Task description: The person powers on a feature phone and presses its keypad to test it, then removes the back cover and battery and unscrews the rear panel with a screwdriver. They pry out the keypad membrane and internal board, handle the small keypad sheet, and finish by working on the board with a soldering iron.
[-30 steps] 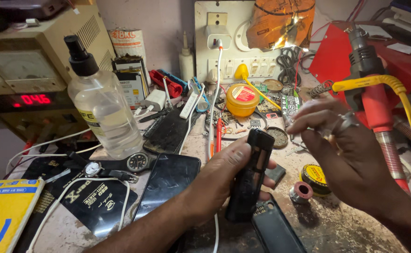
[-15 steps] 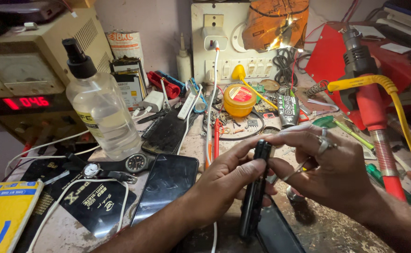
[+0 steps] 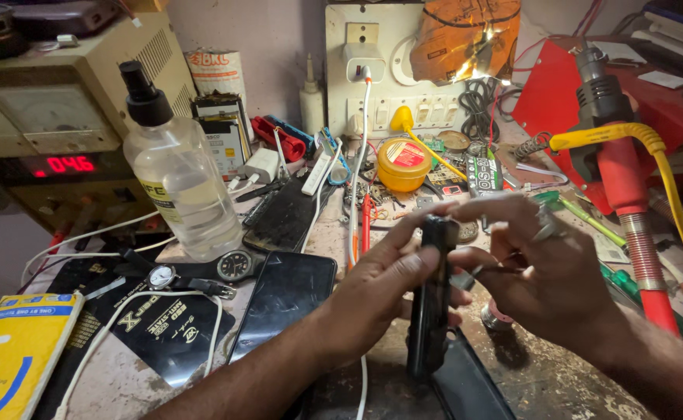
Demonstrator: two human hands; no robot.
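Black phone (image 3: pixel 429 299) held edge-on, long axis upright, lower end near the desk (image 3: pixel 544 381). Left hand (image 3: pixel 380 288) fingers clamped round its middle, thumb laid along the edge. Right hand (image 3: pixel 548 272) just beside its upper end, fingers pinched on a thin metal tool (image 3: pixel 491 271) pointed at the phone.

Landmark: clear plastic spray bottle with black nozzle (image 3: pixel 176 183), upright at bench left.
Left of bottle: beige bench instrument with red digits (image 3: pixel 54 140) walls that side.
In front of bottle: black wristwatch (image 3: pixel 201 272) and white cable loop (image 3: pixel 124 327) lie low; a hand could pass above.
Right of bottle: black flat phone, screen up (image 3: pixel 283 299); beyond it both hands fill the middle.
Far right of bottle: red hot-air tool with yellow hose (image 3: pixel 621 171) stands upright, blocking.
Behind and right of bottle: yellow round tin (image 3: pixel 404 163) amid crowded small tools.
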